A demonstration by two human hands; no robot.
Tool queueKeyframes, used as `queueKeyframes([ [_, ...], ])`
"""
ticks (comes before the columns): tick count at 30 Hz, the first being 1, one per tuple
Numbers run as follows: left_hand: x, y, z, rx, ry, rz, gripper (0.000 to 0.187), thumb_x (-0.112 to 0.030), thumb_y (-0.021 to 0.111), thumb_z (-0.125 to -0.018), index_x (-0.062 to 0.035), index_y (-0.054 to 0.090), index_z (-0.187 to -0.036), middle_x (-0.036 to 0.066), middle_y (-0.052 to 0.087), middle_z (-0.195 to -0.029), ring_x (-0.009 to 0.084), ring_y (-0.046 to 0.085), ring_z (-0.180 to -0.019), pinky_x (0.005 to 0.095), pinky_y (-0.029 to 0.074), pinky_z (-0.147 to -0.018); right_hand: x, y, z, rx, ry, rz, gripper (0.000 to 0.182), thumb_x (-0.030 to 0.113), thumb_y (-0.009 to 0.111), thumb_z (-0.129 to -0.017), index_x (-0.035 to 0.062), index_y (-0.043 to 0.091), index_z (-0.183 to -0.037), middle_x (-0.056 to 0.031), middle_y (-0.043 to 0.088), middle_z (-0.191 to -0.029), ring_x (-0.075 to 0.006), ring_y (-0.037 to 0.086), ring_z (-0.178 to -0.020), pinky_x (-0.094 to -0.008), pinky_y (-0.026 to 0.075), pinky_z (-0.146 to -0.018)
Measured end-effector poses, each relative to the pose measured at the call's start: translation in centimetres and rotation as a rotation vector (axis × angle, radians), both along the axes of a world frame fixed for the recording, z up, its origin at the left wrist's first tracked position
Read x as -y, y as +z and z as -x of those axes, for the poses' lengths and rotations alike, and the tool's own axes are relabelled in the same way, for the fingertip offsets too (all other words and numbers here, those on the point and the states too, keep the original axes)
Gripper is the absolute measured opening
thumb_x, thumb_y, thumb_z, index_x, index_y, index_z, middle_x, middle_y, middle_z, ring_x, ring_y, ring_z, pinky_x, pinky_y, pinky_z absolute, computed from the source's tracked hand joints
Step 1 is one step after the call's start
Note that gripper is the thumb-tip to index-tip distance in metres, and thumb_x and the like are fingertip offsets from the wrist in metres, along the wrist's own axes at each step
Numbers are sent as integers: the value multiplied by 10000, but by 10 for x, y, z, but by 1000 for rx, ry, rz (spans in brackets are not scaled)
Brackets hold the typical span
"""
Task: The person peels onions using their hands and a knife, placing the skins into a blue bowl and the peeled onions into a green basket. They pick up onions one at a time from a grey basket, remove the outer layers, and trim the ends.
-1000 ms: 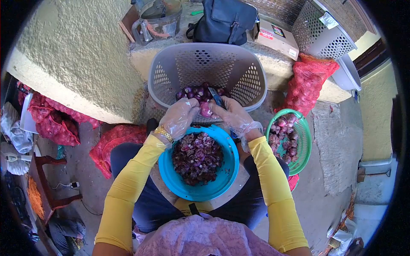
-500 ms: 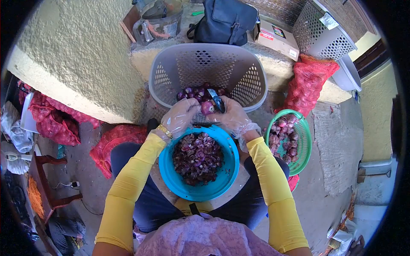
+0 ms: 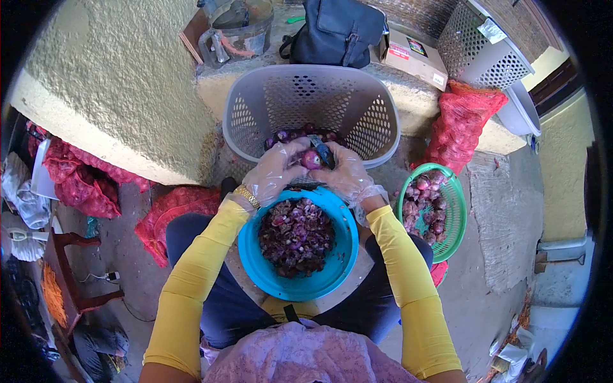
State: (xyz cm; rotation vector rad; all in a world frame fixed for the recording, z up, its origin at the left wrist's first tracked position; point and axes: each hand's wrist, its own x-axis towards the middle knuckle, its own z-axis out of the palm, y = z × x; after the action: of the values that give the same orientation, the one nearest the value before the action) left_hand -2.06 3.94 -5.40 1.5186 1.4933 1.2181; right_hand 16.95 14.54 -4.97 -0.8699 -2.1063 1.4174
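A purple-red onion [image 3: 311, 159] is held in my left hand [image 3: 276, 172], which wears a clear plastic glove. My right hand [image 3: 348, 173], gloved the same way, is closed around a small knife [image 3: 324, 153] whose blade lies against the onion's upper right side. Both hands meet over the near rim of a grey perforated basket [image 3: 313, 73], with several purple onions [image 3: 295, 135] inside it. Just below the hands, between my knees, stands a blue basin [image 3: 297, 293] with a heap of onion skins [image 3: 295, 236].
To the right is a green basket [image 3: 457, 220] of unpeeled onions. Red mesh sacks [image 3: 463, 124] stand at the right and lie at the left. A black bag [image 3: 341, 32], a cardboard box [image 3: 418, 60] and a bucket [image 3: 252, 32] rest on the ledge behind.
The left fingers have shifted up and around the onion, and the onion has turned. The knife blade has tilted and sits closer over the onion. The basin and baskets stay in place.
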Motion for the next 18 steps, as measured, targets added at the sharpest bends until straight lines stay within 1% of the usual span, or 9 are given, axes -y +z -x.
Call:
queueKeyframes([
  [1, -1, 7, -1, 32, -98, -22, 419, -72, 709, -918, 54, 621, -1308, 165, 620, -1276, 234, 673, -1085, 381, 534, -1001, -2, -6, 1, -19, 6, 20, 500, 145, 858, -731, 5, 693, -1182, -152, 756, -1030, -207, 705, -930, -354, 546, -902],
  [2, 0, 13, -3, 32, -97, -22, 419, -72, 709, -918, 54, 621, -1308, 165, 620, -1276, 234, 673, -1085, 381, 534, -1001, -4, -11, 1, -39, 12, 39, 509, 151, 860, -729, 5, 689, -1186, -154, 756, -1035, -204, 705, -939, -353, 544, -906],
  [4, 1, 28, -8, 151, -43, 246, 439, -62, 706, -909, 56, 628, -1325, 151, 665, -1205, 224, 683, -1041, 378, 552, -964, -7, -15, -1, -16, 19, 78, 522, 159, 860, -728, 3, 685, -1194, -156, 756, -1044, -211, 706, -948, -356, 543, -910],
  [8, -7, -1, -2, 57, 32, 115, 397, -63, 716, -902, 43, 675, -1282, 139, 713, -1104, 205, 694, -988, 367, 561, -919, -13, -12, -7, 72, 70, 67, 523, 166, 829, -754, -3, 668, -1222, -165, 754, -1071, -230, 702, -981, -370, 532, -938],
  [10, -4, 8, -4, -157, 83, 24, 336, -94, 715, -915, 21, 718, -1231, 148, 739, -1015, 214, 704, -907, 362, 559, -855, -12, -11, -7, 57, 67, 75, 507, 168, 802, -776, -3, 665, -1234, -166, 752, -1079, -233, 697, -991, -372, 526, -945],
  [11, -2, 13, -5, -157, 83, 23, 336, -94, 715, -915, 21, 718, -1231, 148, 739, -1015, 214, 704, -907, 362, 559, -855, -12, -11, -7, 42, 68, 83, 493, 171, 775, -799, -3, 662, -1246, -166, 750, -1086, -235, 692, -1001, -373, 521, -951],
  [13, 2, 23, -7, -203, 95, 55, 317, -151, 680, -916, 4, 736, -1187, 231, 725, -1130, 374, 671, -1038, 427, 510, -958, -13, -15, -8, 27, 83, 117, 492, 179, 753, -814, -9, 656, -1258, -171, 747, -1088, -236, 687, -1009, -371, 516, -956],
  [16, 3, 23, -8, -279, 130, -32, 290, -145, 663, -932, 0, 739, -1172, 220, 730, -1101, 377, 670, -1056, 432, 512, -958, -18, -25, -8, 25, 93, 194, 497, 194, 722, -836, -22, 645, -1277, -179, 743, -1089, -240, 678, -1020, -369, 509, -959],
  [18, 2, 22, -8, -259, 141, -16, 279, -142, 660, -936, 0, 740, -1164, 217, 730, -1098, 374, 672, -1063, 431, 513, -958, -20, -25, -9, 38, 87, 240, 503, 201, 712, -842, -29, 640, -1283, -182, 742, -1088, -243, 675, -1022, -369, 508, -957],
])
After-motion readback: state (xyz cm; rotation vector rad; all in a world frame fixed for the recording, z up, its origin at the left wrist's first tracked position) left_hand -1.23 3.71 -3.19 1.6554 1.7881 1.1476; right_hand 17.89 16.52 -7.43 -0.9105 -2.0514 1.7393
